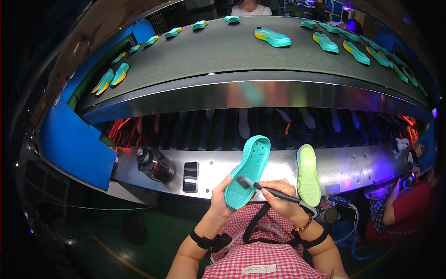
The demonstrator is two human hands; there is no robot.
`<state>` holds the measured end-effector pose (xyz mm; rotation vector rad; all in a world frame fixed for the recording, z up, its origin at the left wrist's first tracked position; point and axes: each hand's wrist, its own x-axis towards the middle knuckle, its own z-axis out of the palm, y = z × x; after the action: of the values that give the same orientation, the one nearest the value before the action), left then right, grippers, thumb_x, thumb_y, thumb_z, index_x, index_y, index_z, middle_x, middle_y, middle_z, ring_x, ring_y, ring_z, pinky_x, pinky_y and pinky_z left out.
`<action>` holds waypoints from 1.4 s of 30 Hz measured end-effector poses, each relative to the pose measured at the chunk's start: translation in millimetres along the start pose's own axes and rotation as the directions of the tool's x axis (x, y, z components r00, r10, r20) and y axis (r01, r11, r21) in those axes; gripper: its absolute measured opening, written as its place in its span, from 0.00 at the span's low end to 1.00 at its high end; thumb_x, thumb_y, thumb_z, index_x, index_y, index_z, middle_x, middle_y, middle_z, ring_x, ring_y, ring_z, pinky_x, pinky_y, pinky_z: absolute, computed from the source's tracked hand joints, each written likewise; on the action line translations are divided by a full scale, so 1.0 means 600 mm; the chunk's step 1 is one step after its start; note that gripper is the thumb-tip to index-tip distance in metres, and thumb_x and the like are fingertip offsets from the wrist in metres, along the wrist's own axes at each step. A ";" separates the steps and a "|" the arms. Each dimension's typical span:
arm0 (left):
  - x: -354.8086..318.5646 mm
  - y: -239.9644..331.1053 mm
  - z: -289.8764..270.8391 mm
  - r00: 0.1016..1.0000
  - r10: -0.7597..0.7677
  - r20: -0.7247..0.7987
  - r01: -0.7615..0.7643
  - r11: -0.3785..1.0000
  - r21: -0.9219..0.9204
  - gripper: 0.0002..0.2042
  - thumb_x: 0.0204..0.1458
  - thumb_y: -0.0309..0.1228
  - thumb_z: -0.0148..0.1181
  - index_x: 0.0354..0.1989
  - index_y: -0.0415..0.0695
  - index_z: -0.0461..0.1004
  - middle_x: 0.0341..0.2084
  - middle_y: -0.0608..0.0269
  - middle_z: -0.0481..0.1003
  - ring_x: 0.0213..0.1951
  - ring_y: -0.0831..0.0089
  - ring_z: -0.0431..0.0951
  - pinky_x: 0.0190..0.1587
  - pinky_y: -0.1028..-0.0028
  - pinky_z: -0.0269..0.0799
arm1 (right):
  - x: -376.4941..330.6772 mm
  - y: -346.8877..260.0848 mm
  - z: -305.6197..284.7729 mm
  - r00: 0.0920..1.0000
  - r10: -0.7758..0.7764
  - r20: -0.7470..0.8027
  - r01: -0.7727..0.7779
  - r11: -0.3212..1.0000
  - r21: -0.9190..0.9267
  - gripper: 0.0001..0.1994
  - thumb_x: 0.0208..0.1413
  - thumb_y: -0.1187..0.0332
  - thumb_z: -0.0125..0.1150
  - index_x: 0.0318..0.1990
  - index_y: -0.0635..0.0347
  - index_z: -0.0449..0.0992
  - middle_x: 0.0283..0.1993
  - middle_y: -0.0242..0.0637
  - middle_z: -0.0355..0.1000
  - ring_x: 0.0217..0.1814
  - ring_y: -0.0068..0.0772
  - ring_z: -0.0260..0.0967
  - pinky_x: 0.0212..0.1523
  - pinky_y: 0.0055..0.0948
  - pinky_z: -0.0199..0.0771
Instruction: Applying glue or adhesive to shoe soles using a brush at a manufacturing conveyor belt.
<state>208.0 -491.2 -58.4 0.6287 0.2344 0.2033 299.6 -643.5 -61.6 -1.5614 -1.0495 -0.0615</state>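
Teal sole (248, 169) in left hand (218, 197); right hand (281, 200) w/ brush (265, 188) on it.

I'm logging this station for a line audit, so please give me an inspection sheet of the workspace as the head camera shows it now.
Surface: grey conveyor belt above a shiny metal ledge.
Job's things: teal shoe sole held upright in the left hand; the right hand presses a dark brush on its heel end.
Clutter: yellow-green sole leaning on the ledge; black jar; black switch box.
Fingers: both hands closed around what they hold.
Cables: blue cable at a fitting on the right; thin cable at lower left.
Surroundings: teal and yellow soles riding the belt; a seated person in red on the right; another person beyond the belt.
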 end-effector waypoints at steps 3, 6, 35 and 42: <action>-0.005 -0.008 0.001 0.999 -0.024 -0.043 0.024 1.000 0.005 0.25 0.54 0.37 0.39 0.59 0.39 0.52 0.50 0.49 0.64 0.47 0.58 0.70 0.47 0.60 0.71 | 0.009 0.022 -0.007 0.995 -0.003 -0.100 -0.009 0.992 -0.122 0.09 0.42 0.74 0.60 0.34 0.62 0.76 0.33 0.40 0.75 0.33 0.35 0.73 0.37 0.28 0.66; -0.008 -0.020 -0.006 0.998 -0.062 0.009 0.062 0.998 0.016 0.25 0.54 0.37 0.41 0.60 0.39 0.51 0.50 0.49 0.64 0.47 0.59 0.71 0.47 0.60 0.70 | 0.019 0.048 -0.005 0.985 -0.056 -0.164 0.018 0.974 -0.226 0.09 0.42 0.75 0.60 0.34 0.62 0.76 0.33 0.41 0.75 0.33 0.37 0.73 0.37 0.30 0.66; 0.066 0.052 0.145 0.937 -0.105 0.333 0.021 0.969 0.245 0.30 0.53 0.42 0.41 0.61 0.37 0.49 0.53 0.45 0.61 0.50 0.55 0.68 0.52 0.58 0.65 | -0.041 -0.036 -0.196 0.934 0.293 -0.206 -0.090 0.749 0.656 0.12 0.46 0.73 0.55 0.37 0.75 0.74 0.37 0.53 0.73 0.41 0.38 0.72 0.48 0.29 0.69; 0.059 -0.010 0.114 0.947 -0.228 0.226 0.204 0.971 0.123 0.28 0.53 0.40 0.42 0.61 0.40 0.50 0.54 0.46 0.59 0.52 0.54 0.66 0.52 0.52 0.64 | 0.029 -0.013 -0.184 0.942 -0.032 -0.333 0.003 0.996 -0.089 0.09 0.43 0.78 0.59 0.35 0.66 0.76 0.34 0.44 0.75 0.32 0.33 0.74 0.34 0.25 0.71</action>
<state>261.3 -525.1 -14.0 0.7132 0.0798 -0.0966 359.7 -723.9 -12.0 -1.5527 -0.7990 -0.3774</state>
